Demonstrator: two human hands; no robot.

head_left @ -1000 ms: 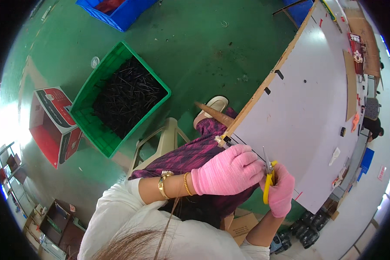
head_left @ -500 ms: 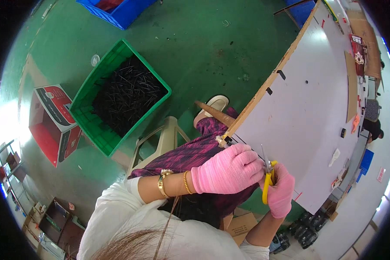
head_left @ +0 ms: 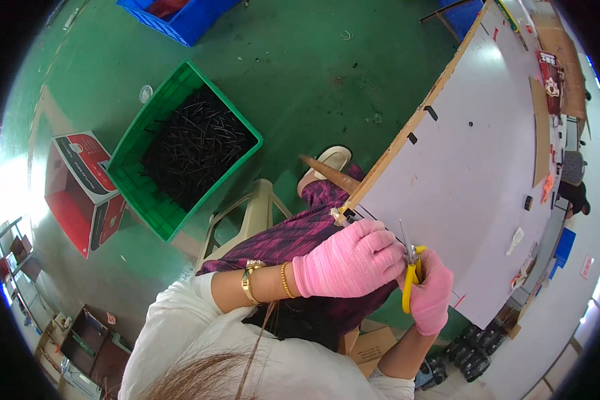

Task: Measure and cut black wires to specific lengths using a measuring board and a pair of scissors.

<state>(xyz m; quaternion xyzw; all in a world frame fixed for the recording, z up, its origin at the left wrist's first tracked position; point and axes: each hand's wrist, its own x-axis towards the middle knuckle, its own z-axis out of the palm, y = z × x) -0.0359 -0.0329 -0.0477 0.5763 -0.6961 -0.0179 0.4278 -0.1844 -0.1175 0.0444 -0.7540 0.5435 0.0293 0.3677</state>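
Here right hand (head_left: 432, 293) fist-tight round yellow-handled pliers (head_left: 410, 267); left hand (head_left: 351, 259) curled at table edge (head_left: 380, 172), contents hidden.

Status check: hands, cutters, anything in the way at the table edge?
Left hand gloved, closed at the table edge, contents hidden. Right hand grips yellow cutters, tips up. Nothing blocking the hands.

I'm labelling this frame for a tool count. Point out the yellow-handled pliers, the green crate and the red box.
yellow-handled pliers (head_left: 407, 290): head view, on a yellow handle.
green crate (head_left: 130, 179): head view, on its left wall.
red box (head_left: 80, 183): head view, on its top face.
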